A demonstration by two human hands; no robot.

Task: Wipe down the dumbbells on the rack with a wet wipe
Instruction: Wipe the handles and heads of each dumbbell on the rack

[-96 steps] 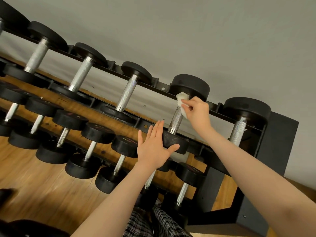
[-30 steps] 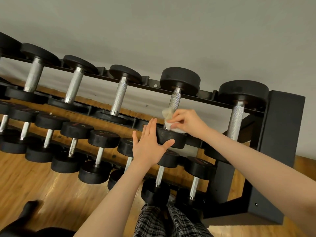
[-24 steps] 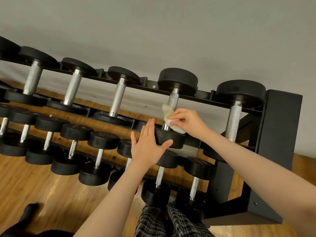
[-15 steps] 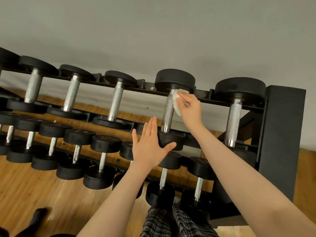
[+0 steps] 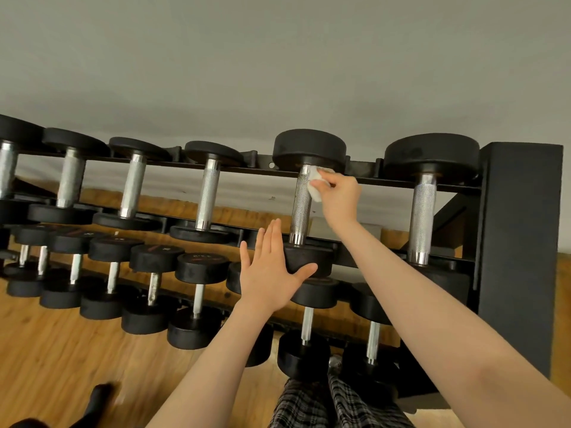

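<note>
— Against a plain grey wall (image 5: 278, 57), what is going on at the black steel dumbbell rack (image 5: 522, 242)?

— A person leans over its upper tier. The right hand (image 5: 340, 196) pinches a small, crumpled white wet wipe (image 5: 315, 183) between thumb and curled fingers and presses it to the top of a knurled silver handle (image 5: 301, 208), just under the far black rubber head (image 5: 309, 148) of the second dumbbell from the rack's right end.

— And the other hand?

— The left hand (image 5: 272, 273) is spread flat, fingers straight and close together, thumb splayed out. Its palm lies against the near black rubber head (image 5: 309, 257) of that same dumbbell; it grasps nothing.

— Where does that dumbbell sit?

— Across the two rails of the top tier, between a larger black-headed dumbbell (image 5: 423, 211) at the right end and a row of smaller chrome-handled dumbbells (image 5: 208, 199) running left.

— Anything below?

— A lower tier of shorter black dumbbells (image 5: 154, 285) slants down toward the left over a warm brown wooden floor (image 5: 61, 350). Black-and-white plaid trouser legs (image 5: 333, 406) show at the bottom edge, between the two bare forearms. A dark blurred shape (image 5: 99, 400) lies on the floor at lower left; what it is cannot be told.
</note>
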